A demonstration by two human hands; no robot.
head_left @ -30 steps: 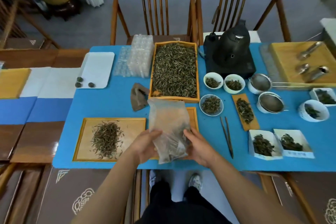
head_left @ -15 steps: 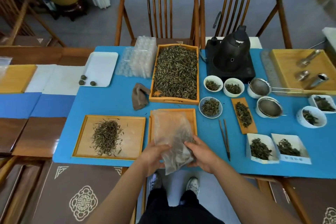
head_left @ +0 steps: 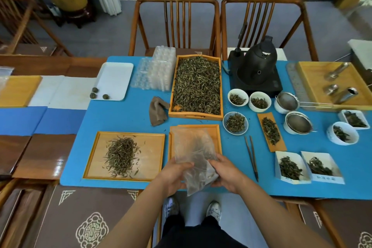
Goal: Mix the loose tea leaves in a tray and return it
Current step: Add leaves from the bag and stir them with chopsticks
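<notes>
A clear plastic bag with some tea leaves in its lower end is held at the table's near edge. My left hand grips its lower left side and my right hand grips its lower right side. The bag lies over a small empty wooden tray. Left of it a flat wooden tray carries a loose pile of tea leaves. Behind, a deep orange tray is full of tea leaves.
On the blue mat lie a brown cloth, clear plastic moulds, a white tray with three tea balls, a black kettle, bowls and boxes of tea, two strainers and wooden tweezers. Two chairs stand behind.
Both hands have lowered the bag toward the near table edge, so its top no longer covers the big tray. The view has tilted up slightly.
</notes>
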